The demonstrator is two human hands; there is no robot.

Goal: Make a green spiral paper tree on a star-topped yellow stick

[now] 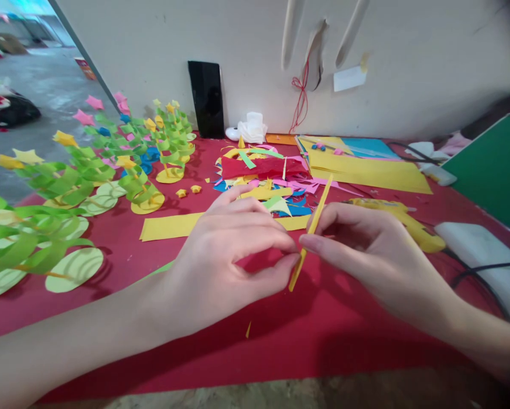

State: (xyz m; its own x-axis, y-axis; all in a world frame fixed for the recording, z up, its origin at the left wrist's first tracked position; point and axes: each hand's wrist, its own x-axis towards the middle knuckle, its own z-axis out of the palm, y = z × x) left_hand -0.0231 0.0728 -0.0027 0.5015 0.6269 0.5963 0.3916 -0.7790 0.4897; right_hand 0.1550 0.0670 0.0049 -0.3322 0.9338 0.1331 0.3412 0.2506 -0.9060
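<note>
"How far along?"
"Several paper flowers (137, 186) stand seemingly finished; the yellow strip (320, 209) looks unfinished."
"Where's it?"
"Over the red table (280, 346), left hand (233, 250) pinching low, right hand (374, 244) pinching higher."

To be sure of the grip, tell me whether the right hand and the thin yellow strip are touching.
Touching. The head view shows the right hand holding the thin yellow strip, its thumb tip lying across it.
</note>
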